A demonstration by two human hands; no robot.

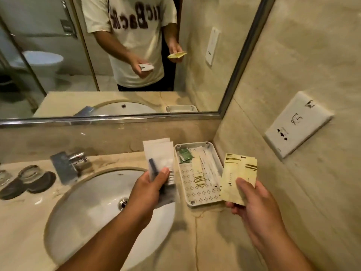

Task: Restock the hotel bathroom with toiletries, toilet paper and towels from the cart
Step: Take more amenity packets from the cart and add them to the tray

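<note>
My left hand [151, 189] grips a stack of white toiletry packets [159, 156] above the sink's right edge; a dark item shows through one packet. My right hand [252, 200] pinches a few cream-yellow sachets [237, 174] with dark stripes, held just right of the tray. Between my hands on the counter lies a white rectangular amenity tray [203, 199]. Inside it are a green sachet [185, 154], a cream sachet [198, 171] and long white wrapped items [210, 167].
A white oval sink [93, 204] with a chrome faucet [68, 165] is set in the beige marble counter [211, 241]. Upturned glasses on dark coasters [29, 175] stand at the left. A mirror [117, 55] spans the back wall; a white socket plate [297, 124] is on the right wall.
</note>
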